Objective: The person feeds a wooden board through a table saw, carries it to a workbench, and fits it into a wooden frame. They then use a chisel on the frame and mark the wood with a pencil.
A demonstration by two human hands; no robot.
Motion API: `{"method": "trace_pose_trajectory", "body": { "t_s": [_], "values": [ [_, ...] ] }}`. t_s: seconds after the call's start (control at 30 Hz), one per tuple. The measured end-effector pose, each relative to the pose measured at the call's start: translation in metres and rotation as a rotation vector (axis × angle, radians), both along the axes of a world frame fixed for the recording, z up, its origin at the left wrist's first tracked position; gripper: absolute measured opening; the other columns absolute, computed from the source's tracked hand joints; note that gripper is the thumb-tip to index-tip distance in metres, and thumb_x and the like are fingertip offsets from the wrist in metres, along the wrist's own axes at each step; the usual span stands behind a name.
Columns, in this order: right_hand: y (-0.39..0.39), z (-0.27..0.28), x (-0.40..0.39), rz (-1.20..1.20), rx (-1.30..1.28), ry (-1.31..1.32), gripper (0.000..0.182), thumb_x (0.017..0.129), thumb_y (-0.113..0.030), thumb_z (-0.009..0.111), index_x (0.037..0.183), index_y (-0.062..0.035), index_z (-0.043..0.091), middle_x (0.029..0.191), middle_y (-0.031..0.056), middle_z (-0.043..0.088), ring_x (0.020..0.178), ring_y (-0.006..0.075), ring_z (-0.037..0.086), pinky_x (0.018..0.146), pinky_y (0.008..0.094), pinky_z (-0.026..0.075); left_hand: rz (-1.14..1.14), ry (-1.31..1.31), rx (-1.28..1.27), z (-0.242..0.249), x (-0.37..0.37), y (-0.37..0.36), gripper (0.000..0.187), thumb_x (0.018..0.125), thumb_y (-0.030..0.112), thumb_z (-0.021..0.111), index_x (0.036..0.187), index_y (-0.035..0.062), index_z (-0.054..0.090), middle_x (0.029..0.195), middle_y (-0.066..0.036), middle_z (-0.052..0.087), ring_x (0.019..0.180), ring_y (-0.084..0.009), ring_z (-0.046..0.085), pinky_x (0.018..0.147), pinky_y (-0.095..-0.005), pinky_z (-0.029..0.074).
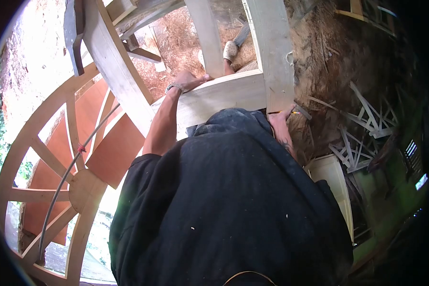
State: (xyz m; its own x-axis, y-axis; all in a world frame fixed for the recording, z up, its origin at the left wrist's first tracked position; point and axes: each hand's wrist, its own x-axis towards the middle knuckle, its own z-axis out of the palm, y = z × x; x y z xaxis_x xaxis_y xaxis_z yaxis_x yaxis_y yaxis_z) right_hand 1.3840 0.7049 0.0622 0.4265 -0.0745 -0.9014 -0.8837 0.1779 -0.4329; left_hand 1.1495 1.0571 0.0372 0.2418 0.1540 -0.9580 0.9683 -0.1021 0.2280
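Observation:
A pale wooden frame [219, 97] of wide boards lies across the top centre, close against the front of my dark shirt. My left hand [190, 81], with a band at the wrist, rests on the upper edge of its near crosspiece, fingers toward the upright slat [207, 38]. At the frame's lower right corner is my right hand [282, 119], beside the end of the wide right board [276, 57]. A thin yellow and red item, perhaps a pencil, shows at its fingertips. The right fingers are partly hidden and small.
A large spoked wooden half wheel [83, 188] with reddish panels stands at the left, a dark cable across it. A foot in a light clog [230, 50] shows through the frame. Wood scraps [367, 119] and a pale open container [333, 183] are at the right.

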Motion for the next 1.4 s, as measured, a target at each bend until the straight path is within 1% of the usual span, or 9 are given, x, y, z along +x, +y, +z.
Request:
{"method": "trace_pose_trajectory", "body": {
  "t_s": [0.07, 0.27, 0.6, 0.7, 0.83, 0.97, 1.07, 1.2, 1.4],
  "values": [
    [0.007, 0.004, -0.002, -0.028, -0.077, 0.004, 0.076, 0.091, -0.074, 0.025, 0.135, -0.0181, 0.053, 0.135, 0.0024, 0.056, 0.122, 0.0259, 0.053, 0.101, 0.0436, 0.044, 0.048, -0.125, -0.001, 0.011, 0.0, -0.002, 0.077, 0.072, 0.079, 0.063, 0.089, 0.0047, 0.077, 0.086, -0.018, 0.073, 0.085, -0.0297, 0.071, 0.074, -0.039, 0.053],
    [-0.007, -0.009, -0.004, -0.015, 0.009, -0.046, 0.081, 0.092, -0.076, 0.026, 0.147, -0.0184, 0.04, 0.149, 0.003, 0.043, 0.135, 0.0268, 0.041, 0.113, 0.0471, 0.033, 0.122, -0.44, -0.061, 0.005, 0.006, -0.009, 0.065, 0.083, 0.06, 0.064, 0.119, 0.0056, 0.068, 0.1, -0.017, 0.072, 0.091, -0.028, 0.069, 0.08, -0.0386, 0.052],
    [-0.031, -0.011, -0.005, 0.001, -0.046, -0.059, 0.078, 0.093, -0.067, 0.043, 0.146, -0.0099, 0.036, 0.141, 0.0068, 0.047, 0.125, 0.0305, 0.047, 0.104, 0.0442, 0.041, 0.072, -0.349, 0.008, 0.002, 0.02, -0.015, 0.068, 0.079, 0.063, 0.068, 0.111, 0.0032, 0.066, 0.09, -0.018, 0.071, 0.086, -0.0292, 0.07, 0.076, -0.0387, 0.053],
    [-0.032, -0.001, 0.006, 0.166, -0.122, -0.087, 0.077, 0.093, -0.064, 0.045, 0.146, -0.0095, 0.035, 0.14, 0.0074, 0.047, 0.123, 0.0308, 0.048, 0.103, 0.0436, 0.041, 0.097, -0.426, 0.053, -0.023, 0.009, -0.023, 0.074, 0.076, 0.063, 0.071, 0.115, 0.0011, 0.061, 0.098, -0.018, 0.07, 0.092, -0.032, 0.069, 0.08, -0.04, 0.053],
    [-0.05, 0.0, 0.016, 0.478, -0.273, -0.17, 0.075, 0.093, -0.061, 0.047, 0.146, -0.0089, 0.035, 0.138, 0.0082, 0.048, 0.122, 0.0312, 0.049, 0.101, 0.0429, 0.042, 0.11, -0.411, 0.085, 0.021, 0.025, -0.017, 0.071, 0.079, 0.056, 0.072, 0.126, 0.004, 0.057, 0.105, -0.02, 0.07, 0.099, -0.036, 0.068, 0.087, -0.0419, 0.052],
    [-0.053, 0.002, 0.028, 0.813, -0.45, -0.271, 0.073, 0.094, -0.057, 0.05, 0.145, -0.0084, 0.035, 0.136, 0.0091, 0.048, 0.12, 0.0316, 0.05, 0.1, 0.0422, 0.043, 0.132, -0.434, 0.061, 0.011, 0.022, -0.024, 0.068, 0.084, 0.054, 0.067, 0.128, 0.0039, 0.055, 0.107, -0.022, 0.069, 0.098, -0.0365, 0.067, 0.086, -0.0437, 0.052],
    [-0.056, 0.011, 0.026, 1.055, -0.6, -0.338, 0.072, 0.094, -0.055, 0.051, 0.145, -0.008, 0.034, 0.135, 0.0097, 0.049, 0.119, 0.0319, 0.05, 0.099, 0.0416, 0.043, 0.22, -0.555, 0.005, -0.047, 0.004, -0.037, 0.062, 0.086, 0.049, 0.067, 0.128, 0.0039, 0.055, 0.108, -0.019, 0.069, 0.098, -0.0293, 0.067, 0.085, -0.0399, 0.052],
    [-0.065, 0.017, 0.017, 1.253, -0.719, -0.411, 0.07, 0.094, -0.051, 0.054, 0.145, -0.0075, 0.034, 0.133, 0.0105, 0.049, 0.117, 0.0323, 0.051, 0.098, 0.0409, 0.044, 0.32, -0.471, -0.136, -0.055, 0.003, -0.034, 0.054, 0.089, 0.044, 0.067, 0.127, 0.0055, 0.057, 0.104, -0.01, 0.069, 0.088, -0.0224, 0.064, 0.077, -0.0352, 0.05],
    [-0.081, 0.01, 0.005, 1.375, -0.724, -0.512, 0.068, 0.094, -0.046, 0.057, 0.144, -0.0067, 0.034, 0.13, 0.0118, 0.05, 0.114, 0.0329, 0.053, 0.096, 0.0398, 0.045, 0.149, -0.355, -0.141, -0.059, 0.007, -0.031, 0.052, 0.088, 0.052, 0.065, 0.114, 0.0065, 0.069, 0.09, -0.004, 0.067, 0.08, -0.0162, 0.058, 0.069, -0.0312, 0.045]
  ]
}}
